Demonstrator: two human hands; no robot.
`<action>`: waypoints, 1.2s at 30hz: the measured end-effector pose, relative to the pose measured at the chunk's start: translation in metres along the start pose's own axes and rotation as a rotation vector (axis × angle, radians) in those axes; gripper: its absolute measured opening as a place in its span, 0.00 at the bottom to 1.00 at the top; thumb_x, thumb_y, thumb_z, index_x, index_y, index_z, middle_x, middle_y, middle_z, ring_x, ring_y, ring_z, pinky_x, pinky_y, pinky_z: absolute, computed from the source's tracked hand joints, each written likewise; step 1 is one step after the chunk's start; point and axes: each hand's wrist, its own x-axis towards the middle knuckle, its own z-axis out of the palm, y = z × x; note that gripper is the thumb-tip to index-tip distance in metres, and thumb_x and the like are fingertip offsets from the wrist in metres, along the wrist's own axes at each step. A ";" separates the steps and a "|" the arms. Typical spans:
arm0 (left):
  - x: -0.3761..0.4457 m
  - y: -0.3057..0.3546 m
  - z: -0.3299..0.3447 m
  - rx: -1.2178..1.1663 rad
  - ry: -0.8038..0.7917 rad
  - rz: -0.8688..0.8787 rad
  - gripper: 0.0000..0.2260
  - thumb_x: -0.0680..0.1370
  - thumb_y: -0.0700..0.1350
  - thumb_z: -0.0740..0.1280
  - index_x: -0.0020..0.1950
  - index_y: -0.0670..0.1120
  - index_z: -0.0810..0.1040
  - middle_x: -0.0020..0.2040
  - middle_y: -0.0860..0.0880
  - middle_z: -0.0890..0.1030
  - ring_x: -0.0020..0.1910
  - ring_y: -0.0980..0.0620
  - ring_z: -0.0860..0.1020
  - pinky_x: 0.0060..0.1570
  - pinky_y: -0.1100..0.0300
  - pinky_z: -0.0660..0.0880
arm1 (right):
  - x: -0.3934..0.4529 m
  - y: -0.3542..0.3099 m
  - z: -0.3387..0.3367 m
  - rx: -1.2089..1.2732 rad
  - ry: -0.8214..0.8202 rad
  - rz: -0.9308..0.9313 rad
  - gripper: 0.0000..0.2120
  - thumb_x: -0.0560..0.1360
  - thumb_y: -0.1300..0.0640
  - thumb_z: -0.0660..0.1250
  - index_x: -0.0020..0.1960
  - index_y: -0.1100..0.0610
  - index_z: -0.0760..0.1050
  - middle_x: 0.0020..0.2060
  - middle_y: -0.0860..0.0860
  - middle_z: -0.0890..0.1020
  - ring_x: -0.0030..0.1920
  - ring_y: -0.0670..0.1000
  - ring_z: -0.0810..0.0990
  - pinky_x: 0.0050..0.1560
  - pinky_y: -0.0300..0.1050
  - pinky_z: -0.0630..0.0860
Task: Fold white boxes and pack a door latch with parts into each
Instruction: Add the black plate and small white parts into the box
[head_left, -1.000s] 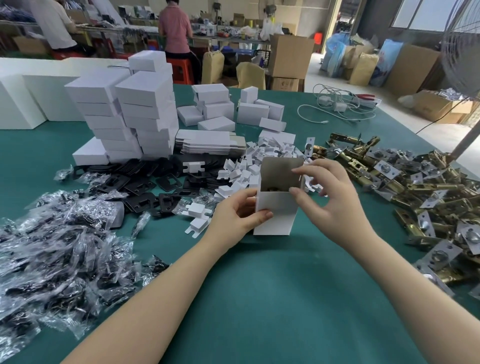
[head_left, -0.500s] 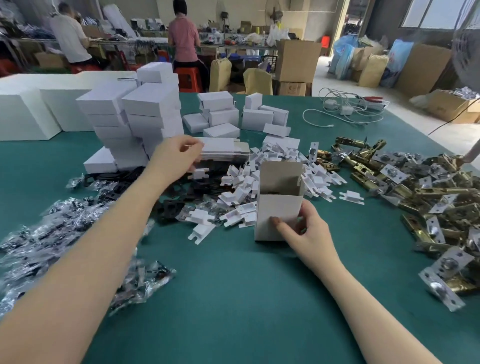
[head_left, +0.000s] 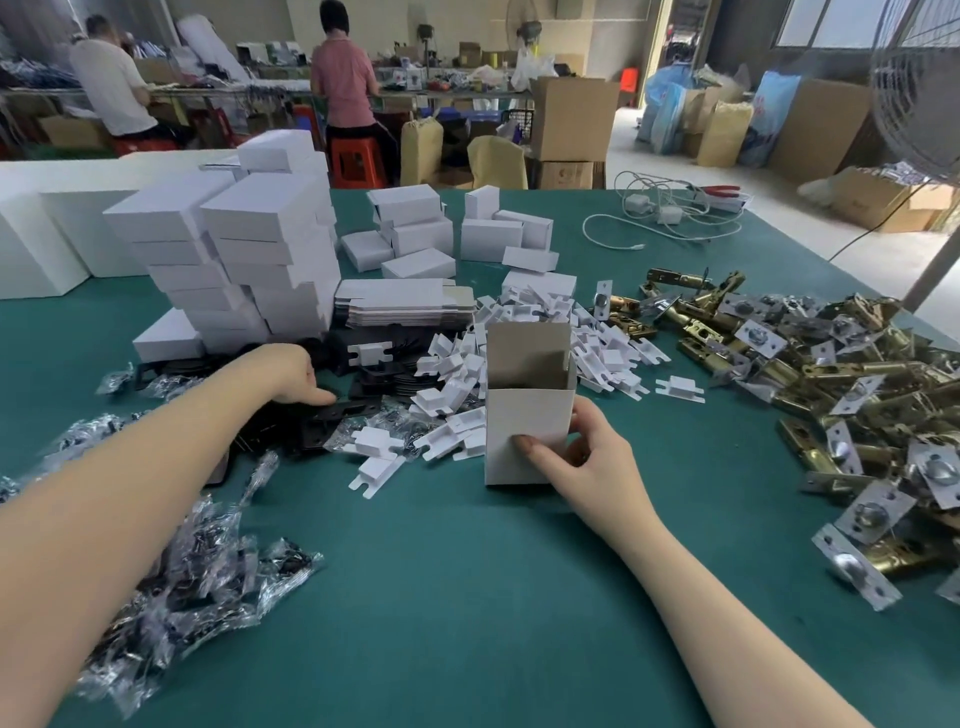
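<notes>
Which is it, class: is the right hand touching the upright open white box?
Touching. The head view shows the right hand gripping the open white box, thumb pressed on its front face.

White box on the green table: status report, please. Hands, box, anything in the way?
Right hand grips the upright open box. Left hand touches the black plates. Nothing blocks the box mouth.

Pretty clearly a small packing workshop or warehouse floor: a green-covered counter (head_left: 467, 597) heaped with brass door latches (head_left: 831, 395), stacked white boxes (head_left: 249, 260), bagged parts (head_left: 171, 587), brown cartons (head_left: 571, 117) behind, and two workers (head_left: 343, 78) at a cluttered bench.
</notes>
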 end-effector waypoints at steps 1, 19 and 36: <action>0.000 -0.002 -0.001 -0.006 -0.014 0.009 0.19 0.78 0.59 0.66 0.57 0.45 0.81 0.53 0.47 0.82 0.52 0.47 0.78 0.54 0.58 0.73 | 0.000 0.000 0.000 -0.002 0.000 0.000 0.18 0.67 0.38 0.72 0.52 0.24 0.68 0.45 0.43 0.80 0.36 0.48 0.74 0.37 0.33 0.73; -0.007 -0.011 0.019 -1.725 0.012 0.083 0.05 0.78 0.36 0.69 0.49 0.46 0.75 0.46 0.46 0.83 0.38 0.56 0.85 0.34 0.66 0.80 | 0.001 0.003 -0.001 -0.001 0.008 0.039 0.17 0.68 0.37 0.73 0.52 0.27 0.70 0.45 0.45 0.80 0.34 0.42 0.72 0.36 0.31 0.71; -0.027 0.002 0.009 -1.098 0.417 0.200 0.17 0.74 0.44 0.74 0.60 0.51 0.73 0.42 0.54 0.82 0.38 0.58 0.79 0.40 0.61 0.74 | 0.004 0.006 -0.001 -0.017 0.000 0.041 0.16 0.70 0.41 0.73 0.53 0.31 0.71 0.45 0.47 0.81 0.33 0.42 0.71 0.35 0.31 0.71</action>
